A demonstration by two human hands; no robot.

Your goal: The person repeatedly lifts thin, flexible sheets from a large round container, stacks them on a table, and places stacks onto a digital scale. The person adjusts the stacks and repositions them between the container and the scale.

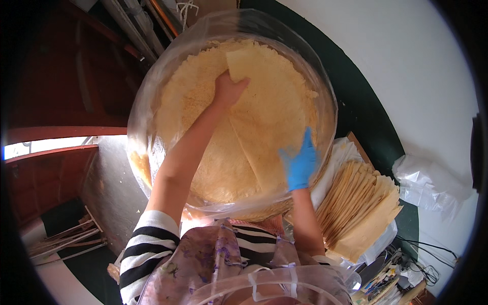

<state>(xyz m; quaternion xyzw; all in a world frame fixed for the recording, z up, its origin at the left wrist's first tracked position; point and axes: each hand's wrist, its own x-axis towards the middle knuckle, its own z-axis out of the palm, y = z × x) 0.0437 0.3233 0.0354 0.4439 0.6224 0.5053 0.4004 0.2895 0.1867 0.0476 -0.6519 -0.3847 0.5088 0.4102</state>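
A stack of large, round, thin tan flatbreads (203, 173) fills a wide round container lined with clear plastic film (145, 96). Across the top one runs a straight edge, where a thin flatbread sheet (269, 101) lies folded or cut. My bare left hand (230, 90) reaches to the far part of this edge; its thumb rests over the sheet and its fingers are hidden beneath it. Over the right side of the stack is my right hand (300, 162) in a blue glove, its fingers apart, partly blurred and holding nothing visible.
At the near right stands a pile of folded flatbreads (356, 208) on white plastic. A crumpled clear plastic bag (429, 180) lies farther right, with black cables (429, 272) below it. A dark red panel (76, 71) is at the left, and long poles (147, 25) lean behind.
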